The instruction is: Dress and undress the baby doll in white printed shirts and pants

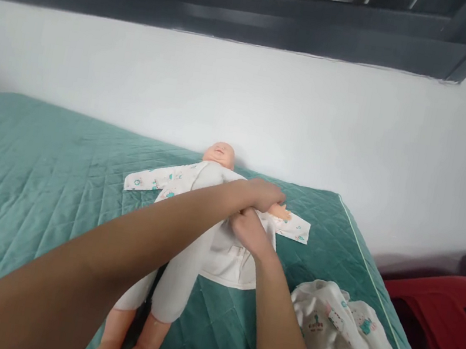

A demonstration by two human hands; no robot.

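A baby doll [183, 273] with a soft white body lies on its back, head toward the wall. Under it a white printed baby shirt [154, 179] is spread out, sleeves stretched to both sides. My left hand [263, 194] reaches across the doll and is closed around its arm; the doll's small hand [281, 211] sticks out past my fingers, over the right-hand sleeve. Just below, my right hand [249, 229] is closed and touches my left. Whatever its fingers grip is hidden.
A crumpled white printed garment [348, 342] lies near the right edge of the green quilted mattress [46, 167]. Beyond that edge is a red plastic piece [443, 329]. A white wall [212, 87] and a dark-framed barred window [285, 22] stand behind.
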